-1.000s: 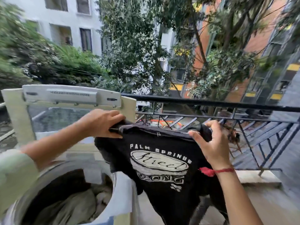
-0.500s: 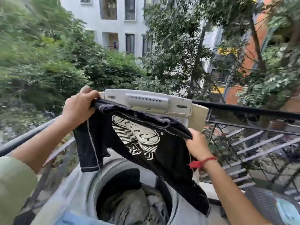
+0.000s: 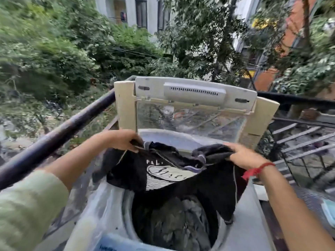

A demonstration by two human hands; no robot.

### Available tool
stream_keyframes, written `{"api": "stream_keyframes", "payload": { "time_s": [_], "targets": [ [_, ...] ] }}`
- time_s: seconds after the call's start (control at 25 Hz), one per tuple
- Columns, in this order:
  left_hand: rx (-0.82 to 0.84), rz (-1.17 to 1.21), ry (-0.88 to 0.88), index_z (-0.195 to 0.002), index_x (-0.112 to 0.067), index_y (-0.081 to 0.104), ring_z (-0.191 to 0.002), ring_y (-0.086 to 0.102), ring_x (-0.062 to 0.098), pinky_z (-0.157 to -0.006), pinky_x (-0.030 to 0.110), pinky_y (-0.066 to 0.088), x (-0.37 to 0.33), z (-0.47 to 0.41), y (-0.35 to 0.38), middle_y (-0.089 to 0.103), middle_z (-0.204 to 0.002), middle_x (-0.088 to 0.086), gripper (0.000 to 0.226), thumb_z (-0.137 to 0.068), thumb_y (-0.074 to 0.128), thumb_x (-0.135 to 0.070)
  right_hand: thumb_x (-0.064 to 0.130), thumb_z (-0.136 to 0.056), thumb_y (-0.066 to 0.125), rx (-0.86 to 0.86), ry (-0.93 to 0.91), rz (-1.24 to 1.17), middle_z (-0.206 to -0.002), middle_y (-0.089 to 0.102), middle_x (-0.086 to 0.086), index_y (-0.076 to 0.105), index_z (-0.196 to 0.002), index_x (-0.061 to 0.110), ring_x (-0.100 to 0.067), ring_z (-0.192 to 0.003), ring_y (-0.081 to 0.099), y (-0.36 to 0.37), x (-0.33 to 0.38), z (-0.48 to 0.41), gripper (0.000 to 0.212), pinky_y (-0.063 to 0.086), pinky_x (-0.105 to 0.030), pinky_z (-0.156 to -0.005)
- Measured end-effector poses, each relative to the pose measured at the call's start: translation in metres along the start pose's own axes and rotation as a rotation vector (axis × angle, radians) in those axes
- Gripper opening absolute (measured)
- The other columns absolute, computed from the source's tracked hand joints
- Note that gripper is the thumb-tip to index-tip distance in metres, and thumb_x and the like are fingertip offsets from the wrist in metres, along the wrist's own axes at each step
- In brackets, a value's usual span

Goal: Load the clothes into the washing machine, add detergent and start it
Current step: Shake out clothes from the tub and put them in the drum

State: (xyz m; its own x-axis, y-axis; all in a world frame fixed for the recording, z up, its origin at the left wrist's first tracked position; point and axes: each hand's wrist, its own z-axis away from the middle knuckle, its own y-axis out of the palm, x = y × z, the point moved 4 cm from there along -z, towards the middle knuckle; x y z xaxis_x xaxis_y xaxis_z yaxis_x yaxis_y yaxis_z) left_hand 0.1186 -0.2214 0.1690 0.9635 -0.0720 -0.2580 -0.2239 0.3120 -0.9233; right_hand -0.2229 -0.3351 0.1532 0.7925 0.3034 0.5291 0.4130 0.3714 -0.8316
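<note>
A black T-shirt (image 3: 181,180) with a white printed oval is hanging in the centre of the frame, stretched between two hands and draping down into the open drum (image 3: 174,221) of a top-loading washer (image 3: 101,201). The left hand (image 3: 118,139), at centre left, is closing its fingers around one bunched upper edge of the shirt. The right hand (image 3: 243,156), at centre right, is lying over the other bunched edge with its fingers curled down on the cloth, gripping it. A red thread (image 3: 257,170) is circling the right wrist, and a pale green sleeve (image 3: 25,207) is covering the left forearm at lower left. Grey clothes (image 3: 181,225) are already lying inside the drum, below the shirt's lower hem. The washer's lid (image 3: 192,104), cream-framed with a clear panel, is standing upright behind the hands in the upper middle of the frame. A dark railing (image 3: 59,131) is running diagonally from lower left toward the lid and continuing to the right behind it. Trees (image 3: 59,51) and buildings (image 3: 139,13) are filling the top of the frame, blurred in places.
</note>
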Motion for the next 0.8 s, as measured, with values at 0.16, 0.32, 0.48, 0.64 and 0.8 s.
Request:
{"api": "stream_keyframes", "payload": {
  "time_s": [0.16, 0.32, 0.48, 0.64, 0.8],
  "targets": [
    [-0.006, 0.197, -0.039, -0.103, -0.008, 0.067, -0.084, 0.053, 0.013, -0.076, 0.024, 0.04, 0.014, -0.058, 0.028, 0.063, -0.087, 0.004, 0.017, -0.089, 0.058, -0.007, -0.008, -0.082, 0.043, -0.155, 0.189, -0.045, -0.096, 0.064, -0.014, 0.066, -0.102, 0.007, -0.023, -0.087, 0.059, 0.007, -0.006, -0.007, 0.034, 0.043, -0.025, -0.066],
    [-0.711, 0.686, 0.026, -0.118, -0.009, 0.061, -0.109, 0.054, 0.014, -0.099, 0.026, 0.04, -0.016, -0.067, 0.017, 0.063, -0.114, 0.004, 0.051, -0.071, 0.043, 0.001, -0.011, -0.067, 0.033, -0.725, 0.027, -0.426, -0.101, 0.06, -0.005, 0.063, -0.114, 0.004, -0.015, -0.097, 0.053, 0.0, -0.008, 0.021, 0.058, 0.042, -0.02, -0.082],
    [-0.646, 0.515, 0.179, -0.12, -0.016, 0.058, -0.109, 0.047, 0.015, -0.095, 0.024, 0.038, -0.05, -0.062, 0.07, 0.054, -0.114, 0.002, 0.055, -0.069, 0.045, 0.002, -0.004, -0.052, 0.029, -0.574, -0.092, -0.469, -0.102, 0.064, 0.003, 0.063, -0.107, 0.017, 0.004, -0.095, 0.058, 0.029, -0.027, 0.041, 0.068, 0.04, -0.004, -0.088],
    [0.501, -0.27, 0.013, -0.132, -0.011, 0.049, -0.12, 0.05, 0.034, -0.099, 0.042, 0.043, -0.021, -0.069, 0.201, 0.052, -0.132, 0.014, 0.044, -0.09, 0.054, -0.017, -0.001, -0.079, 0.054, 0.413, 0.016, 0.003, -0.117, 0.063, 0.0, 0.062, -0.114, 0.019, -0.002, -0.098, 0.057, 0.112, -0.051, 0.063, 0.042, 0.037, -0.001, -0.081],
    [0.757, -0.215, 0.078, -0.133, -0.011, 0.051, -0.12, 0.05, 0.028, -0.102, 0.034, 0.04, -0.027, -0.051, 0.243, 0.052, -0.134, 0.012, 0.055, -0.083, 0.069, -0.021, 0.022, -0.082, 0.069, 0.732, 0.101, 0.003, -0.132, 0.054, -0.001, 0.051, -0.129, 0.022, -0.012, -0.118, 0.052, 0.163, -0.055, 0.087, 0.051, 0.04, -0.019, -0.1]
  ]
}}
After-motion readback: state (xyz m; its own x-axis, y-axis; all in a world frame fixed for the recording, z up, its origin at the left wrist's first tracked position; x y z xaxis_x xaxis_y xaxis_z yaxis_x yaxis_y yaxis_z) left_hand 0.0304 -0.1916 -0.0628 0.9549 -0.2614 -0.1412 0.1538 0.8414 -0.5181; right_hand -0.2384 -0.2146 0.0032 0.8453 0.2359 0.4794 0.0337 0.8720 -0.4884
